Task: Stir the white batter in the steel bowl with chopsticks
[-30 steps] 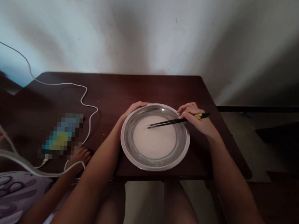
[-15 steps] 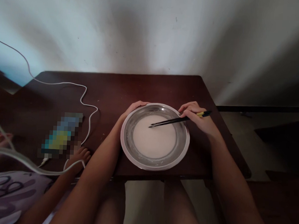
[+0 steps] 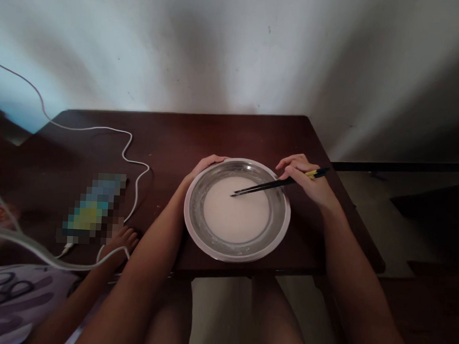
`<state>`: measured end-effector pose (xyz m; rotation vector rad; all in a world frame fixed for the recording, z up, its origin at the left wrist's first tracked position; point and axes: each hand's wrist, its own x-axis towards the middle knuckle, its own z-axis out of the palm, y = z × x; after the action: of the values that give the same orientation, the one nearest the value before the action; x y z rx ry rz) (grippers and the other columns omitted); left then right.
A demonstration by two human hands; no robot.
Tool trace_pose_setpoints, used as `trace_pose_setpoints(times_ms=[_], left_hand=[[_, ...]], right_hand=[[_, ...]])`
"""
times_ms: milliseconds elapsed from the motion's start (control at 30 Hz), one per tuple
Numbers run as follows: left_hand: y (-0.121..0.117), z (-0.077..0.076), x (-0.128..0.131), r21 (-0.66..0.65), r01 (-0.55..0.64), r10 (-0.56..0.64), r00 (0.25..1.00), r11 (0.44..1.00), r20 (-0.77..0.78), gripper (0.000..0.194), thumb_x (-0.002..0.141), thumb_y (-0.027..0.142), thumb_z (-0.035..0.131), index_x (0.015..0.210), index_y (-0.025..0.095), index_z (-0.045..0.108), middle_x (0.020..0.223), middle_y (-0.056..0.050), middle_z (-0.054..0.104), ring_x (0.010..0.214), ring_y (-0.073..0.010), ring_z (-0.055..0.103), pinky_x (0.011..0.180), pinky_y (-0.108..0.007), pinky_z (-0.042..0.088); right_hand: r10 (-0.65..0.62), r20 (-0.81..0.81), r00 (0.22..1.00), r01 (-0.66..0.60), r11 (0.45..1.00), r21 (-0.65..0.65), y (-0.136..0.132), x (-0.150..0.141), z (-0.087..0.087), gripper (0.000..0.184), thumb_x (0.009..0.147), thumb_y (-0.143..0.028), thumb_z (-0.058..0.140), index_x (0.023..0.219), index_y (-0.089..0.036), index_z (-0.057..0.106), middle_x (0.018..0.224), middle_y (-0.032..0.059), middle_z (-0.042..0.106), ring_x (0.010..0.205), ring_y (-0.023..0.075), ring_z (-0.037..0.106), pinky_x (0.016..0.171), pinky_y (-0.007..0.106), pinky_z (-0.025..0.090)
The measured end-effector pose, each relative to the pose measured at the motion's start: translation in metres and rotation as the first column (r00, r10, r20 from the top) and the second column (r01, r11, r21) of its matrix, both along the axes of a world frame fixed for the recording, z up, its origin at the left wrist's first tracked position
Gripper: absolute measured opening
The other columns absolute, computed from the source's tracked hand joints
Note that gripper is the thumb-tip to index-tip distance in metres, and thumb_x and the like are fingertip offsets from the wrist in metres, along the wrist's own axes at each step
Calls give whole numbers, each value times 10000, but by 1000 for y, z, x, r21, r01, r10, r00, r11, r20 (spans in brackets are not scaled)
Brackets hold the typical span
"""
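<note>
A wide steel bowl (image 3: 196,226) stands near the front edge of the dark table, holding a smooth white liquid (image 3: 237,218). My left hand (image 3: 209,163) curves round the bowl's far left side and grips its rim; part of its fingers is hidden behind the bowl. On the right, my right hand (image 3: 302,178) is closed on a pair of black chopsticks (image 3: 265,185) with yellow bands near their upper ends. The chopsticks slant down to the left over the bowl, their tips at the liquid's surface near the middle.
A phone (image 3: 95,206), blurred out, lies on the table (image 3: 216,135) at left with a white cable (image 3: 139,180) winding past it. Another person's hand (image 3: 122,241) rests beside the phone, close to my left forearm. A pale wall (image 3: 236,49) stands behind the table.
My right hand and the chopsticks have shifted slightly to the right, the tips moving a little that way too. My left hand stays on the bowl.
</note>
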<state>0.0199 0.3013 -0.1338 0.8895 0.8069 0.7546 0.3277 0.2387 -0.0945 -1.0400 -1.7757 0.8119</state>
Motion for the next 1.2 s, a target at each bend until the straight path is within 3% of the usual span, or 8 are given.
trace_pose_setpoints(times_ms=[133, 267, 467, 567, 700, 1000, 1200], left_hand=[[-1, 1, -1, -11, -14, 14, 1000, 1000, -23, 227, 842, 297, 608, 927, 222, 804, 748, -26, 777, 815, -257, 750, 799, -324, 582], [0, -1, 0, -9, -41, 40, 999, 999, -36, 254, 839, 309, 621, 998, 246, 810, 765, -24, 786, 843, -273, 755, 835, -343, 582], [2, -4, -2, 11, -1, 1, 999, 1000, -36, 240, 822, 331, 640, 933, 197, 805, 830, -52, 808, 910, -274, 763, 858, -326, 582], [3, -3, -3, 15, 9, -9, 999, 1000, -31, 248, 823, 329, 638, 935, 182, 804, 799, -47, 799, 907, -276, 763, 865, -336, 580], [2, -2, -3, -5, -7, 7, 999, 1000, -41, 243, 829, 324, 632, 938, 198, 810, 835, -46, 808, 884, -272, 756, 856, -332, 574], [4, -4, -4, 30, 13, -13, 1000, 999, -3, 256, 796, 346, 662, 883, 149, 801, 752, -42, 787, 806, -247, 748, 843, -322, 563], [5, -3, -5, 22, -2, 3, 1000, 1000, -26, 236, 831, 326, 649, 923, 179, 809, 786, -39, 795, 883, -271, 756, 872, -342, 557]], right_hand=[[58, -50, 997, -58, 998, -10, -1, 3, 3, 420, 983, -417, 634, 601, -293, 757, 917, 55, 786, 1058, 291, 641, 1037, 505, 458], [151, 25, 988, -149, 987, -56, -3, -6, 1, 295, 952, -346, 661, 699, -290, 802, 968, 55, 793, 1076, 285, 646, 1021, 496, 474], [38, -10, 999, -38, 999, 8, -1, -2, -3, 321, 967, -306, 634, 681, -283, 778, 958, 53, 784, 1074, 283, 636, 1029, 494, 457], [85, -44, 995, -86, 996, -8, -2, 2, 0, 381, 987, -313, 609, 642, -282, 768, 944, 56, 783, 1056, 278, 634, 1024, 485, 460], [161, 8, 987, -160, 985, -66, -4, -4, 1, 326, 975, -329, 644, 690, -281, 794, 964, 58, 781, 1076, 278, 627, 1013, 473, 474], [46, -17, 999, -45, 999, 11, -1, 1, 2, 356, 982, -327, 633, 661, -286, 782, 965, 46, 782, 1068, 274, 625, 1024, 467, 444], [122, -9, 992, -122, 992, -26, -3, -2, 4, 389, 997, -301, 604, 645, -284, 769, 967, 44, 782, 1068, 268, 621, 1016, 459, 451]])
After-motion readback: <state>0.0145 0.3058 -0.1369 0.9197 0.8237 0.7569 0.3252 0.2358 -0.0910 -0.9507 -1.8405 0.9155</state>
